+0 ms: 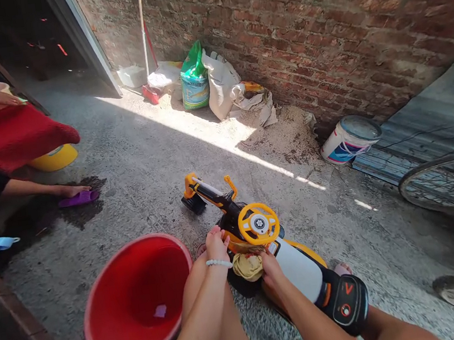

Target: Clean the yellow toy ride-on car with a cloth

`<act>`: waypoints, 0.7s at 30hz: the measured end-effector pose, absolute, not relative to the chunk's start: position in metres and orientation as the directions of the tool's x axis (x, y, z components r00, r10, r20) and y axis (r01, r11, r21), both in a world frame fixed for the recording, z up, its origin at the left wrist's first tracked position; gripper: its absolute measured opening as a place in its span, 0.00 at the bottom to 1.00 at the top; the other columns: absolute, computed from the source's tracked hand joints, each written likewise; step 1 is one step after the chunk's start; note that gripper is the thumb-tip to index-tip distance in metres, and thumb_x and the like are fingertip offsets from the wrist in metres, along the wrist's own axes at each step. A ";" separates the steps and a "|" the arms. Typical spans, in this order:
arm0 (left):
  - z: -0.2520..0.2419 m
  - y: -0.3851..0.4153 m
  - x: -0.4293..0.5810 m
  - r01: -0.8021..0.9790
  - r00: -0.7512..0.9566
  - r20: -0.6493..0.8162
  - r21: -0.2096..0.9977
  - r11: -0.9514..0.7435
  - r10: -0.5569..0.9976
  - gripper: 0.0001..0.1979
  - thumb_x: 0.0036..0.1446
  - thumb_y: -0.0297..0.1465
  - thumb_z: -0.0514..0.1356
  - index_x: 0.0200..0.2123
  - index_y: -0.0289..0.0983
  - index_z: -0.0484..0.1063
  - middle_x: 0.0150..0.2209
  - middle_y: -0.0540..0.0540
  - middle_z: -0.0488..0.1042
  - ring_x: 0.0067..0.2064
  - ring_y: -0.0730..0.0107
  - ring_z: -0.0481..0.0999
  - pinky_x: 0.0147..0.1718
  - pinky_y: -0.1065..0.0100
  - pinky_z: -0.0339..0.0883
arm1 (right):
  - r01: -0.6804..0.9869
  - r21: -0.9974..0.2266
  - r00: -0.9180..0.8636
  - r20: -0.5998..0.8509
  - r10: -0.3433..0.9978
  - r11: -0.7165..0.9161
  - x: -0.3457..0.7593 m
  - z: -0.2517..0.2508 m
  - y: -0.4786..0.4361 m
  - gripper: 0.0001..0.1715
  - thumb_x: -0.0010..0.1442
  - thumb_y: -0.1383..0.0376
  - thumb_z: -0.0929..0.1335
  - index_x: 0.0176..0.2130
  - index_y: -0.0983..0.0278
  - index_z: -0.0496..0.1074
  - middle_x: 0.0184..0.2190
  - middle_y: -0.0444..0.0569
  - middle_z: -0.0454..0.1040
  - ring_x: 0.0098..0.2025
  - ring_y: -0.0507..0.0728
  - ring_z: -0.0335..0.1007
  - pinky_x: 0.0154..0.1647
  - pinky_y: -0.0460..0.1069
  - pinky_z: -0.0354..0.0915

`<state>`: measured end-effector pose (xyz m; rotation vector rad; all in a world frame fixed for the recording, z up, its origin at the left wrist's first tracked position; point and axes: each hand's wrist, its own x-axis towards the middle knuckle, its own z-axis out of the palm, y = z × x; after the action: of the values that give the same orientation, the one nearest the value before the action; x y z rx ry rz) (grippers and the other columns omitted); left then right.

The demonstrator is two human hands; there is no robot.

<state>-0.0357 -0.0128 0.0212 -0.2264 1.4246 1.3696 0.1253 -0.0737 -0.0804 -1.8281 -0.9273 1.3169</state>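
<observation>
A toy ride-on excavator [296, 273] with a yellow steering wheel [260, 223] stands on the concrete in front of me, close beside my legs. My right hand [271, 269] is closed on a bunched yellowish cloth [248, 266], held against the toy's side just below the wheel. To the left of the wheel is my left hand [217, 244], a pale beaded bracelet on its wrist. Its fingers are loosely bent and apart, near the toy's body, with nothing visible in them. Part of the cloth is hidden behind my right hand.
A large red tub [139, 300] stands left of my legs, a small pale piece at its bottom. Another person's foot in a purple slipper [79, 198] is at left. Sacks [221, 83], spilled grain [284, 136], a paint bucket [349, 138] and a wheel [452, 183] lie beyond.
</observation>
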 end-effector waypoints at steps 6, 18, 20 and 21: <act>0.022 -0.012 -0.040 -0.763 -0.383 -0.771 0.574 0.296 0.509 0.10 0.57 0.19 0.60 0.38 0.40 0.73 0.46 0.47 0.76 0.41 0.74 0.79 0.48 0.67 0.74 | 0.305 -0.929 0.240 -0.140 0.961 -0.211 0.116 -0.102 -0.106 0.31 0.66 0.55 0.63 0.64 0.63 0.71 0.56 0.56 0.80 0.61 0.64 0.74 0.65 0.61 0.69; 0.024 -0.007 -0.042 -0.796 -0.345 -0.766 0.545 0.263 0.542 0.13 0.55 0.19 0.59 0.40 0.39 0.74 0.46 0.45 0.78 0.41 0.74 0.80 0.45 0.69 0.75 | 0.895 -0.144 -0.446 -0.238 0.863 0.423 0.080 -0.113 -0.057 0.35 0.70 0.72 0.62 0.73 0.63 0.64 0.66 0.62 0.73 0.73 0.67 0.61 0.74 0.66 0.57; 0.024 -0.006 -0.041 -0.802 -0.348 -0.766 0.542 0.253 0.540 0.13 0.55 0.18 0.58 0.39 0.39 0.73 0.44 0.46 0.78 0.40 0.74 0.80 0.44 0.70 0.75 | 0.853 -0.171 -0.522 -0.240 0.819 0.494 0.061 -0.115 -0.041 0.34 0.70 0.71 0.62 0.72 0.68 0.64 0.69 0.64 0.69 0.75 0.67 0.58 0.76 0.65 0.53; 0.023 -0.005 -0.041 -0.794 -0.363 -0.756 0.557 0.243 0.545 0.13 0.55 0.18 0.58 0.39 0.39 0.73 0.43 0.46 0.77 0.39 0.74 0.79 0.43 0.70 0.75 | 0.837 -0.183 -0.546 -0.256 0.798 0.515 0.051 -0.116 -0.032 0.33 0.70 0.70 0.63 0.72 0.69 0.65 0.70 0.64 0.67 0.75 0.67 0.57 0.77 0.65 0.52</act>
<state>-0.0411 -0.0052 0.0230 -0.2625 1.3274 1.4304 0.0512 -0.0320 -0.1161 -1.5495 -2.8535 0.4708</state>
